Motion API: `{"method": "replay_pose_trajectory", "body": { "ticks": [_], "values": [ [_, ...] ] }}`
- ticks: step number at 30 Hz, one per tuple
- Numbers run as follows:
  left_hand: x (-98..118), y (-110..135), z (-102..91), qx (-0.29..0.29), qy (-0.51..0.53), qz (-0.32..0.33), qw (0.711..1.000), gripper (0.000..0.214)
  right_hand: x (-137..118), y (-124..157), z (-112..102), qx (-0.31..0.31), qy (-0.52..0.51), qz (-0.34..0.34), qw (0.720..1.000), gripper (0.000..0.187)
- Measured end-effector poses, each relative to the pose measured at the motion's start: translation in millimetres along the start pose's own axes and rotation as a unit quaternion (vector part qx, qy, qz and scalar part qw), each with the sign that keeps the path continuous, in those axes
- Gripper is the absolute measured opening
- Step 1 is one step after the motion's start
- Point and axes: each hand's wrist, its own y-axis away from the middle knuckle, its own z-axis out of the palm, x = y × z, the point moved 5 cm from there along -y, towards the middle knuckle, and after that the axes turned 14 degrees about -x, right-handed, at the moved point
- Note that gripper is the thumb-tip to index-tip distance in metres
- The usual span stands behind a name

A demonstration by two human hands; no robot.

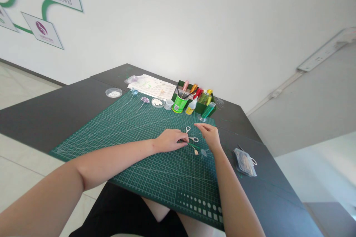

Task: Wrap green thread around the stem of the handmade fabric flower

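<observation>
My left hand (171, 140) is closed over the cutting mat (155, 163), its fingers pinched at a thin green stem. From those fingers the stem runs right toward a small cream flower bud (196, 152). A pale blue translucent flower (204, 152) lies beside the bud, near my right wrist. My right hand (210, 136) is raised to the right of the left one, thumb and fingers pinched together; whatever is between them is too small to see. White-handled scissors (194, 139) lie between my hands, their blades hidden behind my left hand.
A green tub (180, 104) of tools, a glue bottle (191, 106) and a green spool (208, 110) stand at the back before a dark green box (181, 83). Dishes of white pieces (114, 93), a purple flower (145, 100) and a clear plastic box (244, 162) surround the work area.
</observation>
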Motion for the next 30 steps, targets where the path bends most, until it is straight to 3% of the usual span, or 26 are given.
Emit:
{"method": "replay_pose_trajectory", "body": {
  "ticks": [15,22,30],
  "values": [
    [4.2,0.1,1.3,-0.023,0.004,0.01,1.0,0.005,-25.8,5.4,10.2,0.007,-0.008,-0.015,1.0,0.028],
    [2.3,0.2,-0.5,-0.007,0.019,0.01,1.0,0.006,-13.1,-0.9,7.2,0.005,0.007,0.018,1.0,0.024],
    [0.1,-0.4,-1.8,0.035,0.055,0.02,0.998,0.004,1.7,-0.8,5.9,-0.038,0.003,0.078,0.996,0.029]
  ]
}}
